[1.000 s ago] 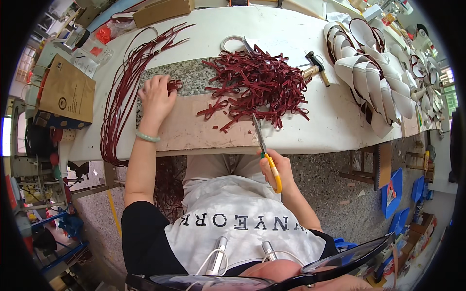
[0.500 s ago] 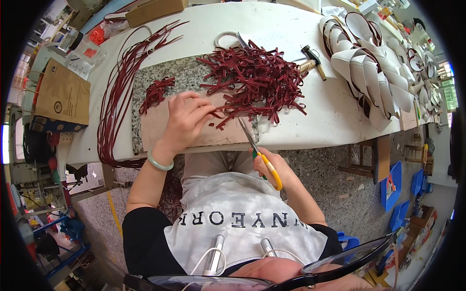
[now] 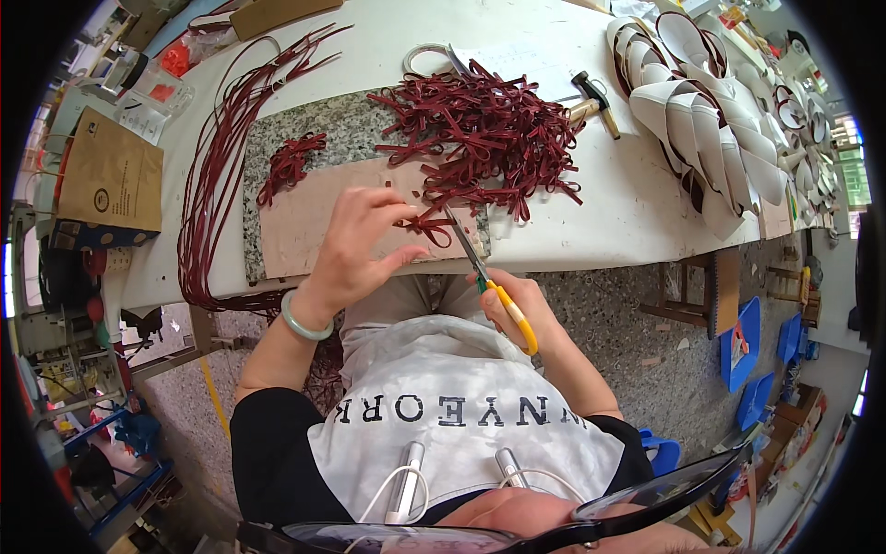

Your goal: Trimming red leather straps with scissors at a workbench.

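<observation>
White worktable (image 3: pixel 604 203) strewn with dark red bows

Machines and shelving crowd the room at left, and past the table's right end blue trays (image 3: pixel 740 346) stand on a speckled floor. On the tabletop lies a granite slab (image 3: pixel 337 122), partly covered by a tan board (image 3: pixel 300 226).

Over the board's right part is one dark red bow (image 3: pixel 432 224): narrow, flat ribbon with a rounded, open loop and a slight sheen. Fingertips of the left hand (image 3: pixel 355 245) meet its left side, thumb spread away from the fingers; whether they grip it I cannot tell. The right hand (image 3: pixel 528 300) is closed around the yellow handles of the scissors (image 3: pixel 469 245), whose slim blades point up and left, tips just beside the bow.

Similar bows form a big tangled heap (image 3: pixel 489 138) right behind, and a small pile (image 3: pixel 291 166) sits on the slab's left part. Long red strands (image 3: pixel 208 175) run along the left and droop past the front edge. That edge curves just below the board; the right hand is beyond it. Bare white surface stretches right of the heap, below the hammer (image 3: pixel 609 122).
</observation>
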`<state>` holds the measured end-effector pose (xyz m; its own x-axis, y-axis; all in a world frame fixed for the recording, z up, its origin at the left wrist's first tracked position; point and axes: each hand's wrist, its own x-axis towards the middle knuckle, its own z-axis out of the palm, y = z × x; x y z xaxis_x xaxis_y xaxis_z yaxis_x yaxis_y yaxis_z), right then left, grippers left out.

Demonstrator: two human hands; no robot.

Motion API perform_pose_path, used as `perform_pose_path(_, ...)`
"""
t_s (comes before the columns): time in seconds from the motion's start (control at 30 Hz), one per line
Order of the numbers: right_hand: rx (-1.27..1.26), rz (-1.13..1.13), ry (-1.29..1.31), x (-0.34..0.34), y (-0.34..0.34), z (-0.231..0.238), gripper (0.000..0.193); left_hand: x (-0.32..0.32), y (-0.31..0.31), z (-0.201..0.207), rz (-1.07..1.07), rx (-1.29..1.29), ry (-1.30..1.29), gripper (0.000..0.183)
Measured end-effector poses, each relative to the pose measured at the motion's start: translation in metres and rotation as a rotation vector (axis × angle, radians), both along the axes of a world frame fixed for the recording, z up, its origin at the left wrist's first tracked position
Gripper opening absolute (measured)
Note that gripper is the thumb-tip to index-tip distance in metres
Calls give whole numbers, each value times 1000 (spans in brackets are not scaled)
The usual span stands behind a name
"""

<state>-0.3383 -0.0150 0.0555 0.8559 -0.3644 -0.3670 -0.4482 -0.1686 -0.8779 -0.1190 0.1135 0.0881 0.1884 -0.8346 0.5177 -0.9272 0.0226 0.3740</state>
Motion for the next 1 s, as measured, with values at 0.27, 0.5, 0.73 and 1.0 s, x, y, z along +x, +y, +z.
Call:
perform_pose_path(0.27,-127,7,-112,-1,6,-10,49,-33,0,-41,-57,-76,2144,32)
perform_pose_path(0.5,-237,-2,-70,-9,5,-11,55,-33,-5,-38,-39,52,1746,22)
perform_pose_path(0.73,-183,114,115,-4,5,-2,61,-34,-5,-37,-7,300,1621,18)
perform_pose_path(1.0,-172,69,110,-3,5,-3,57,-33,-6,-34,-27,347,1623,18)
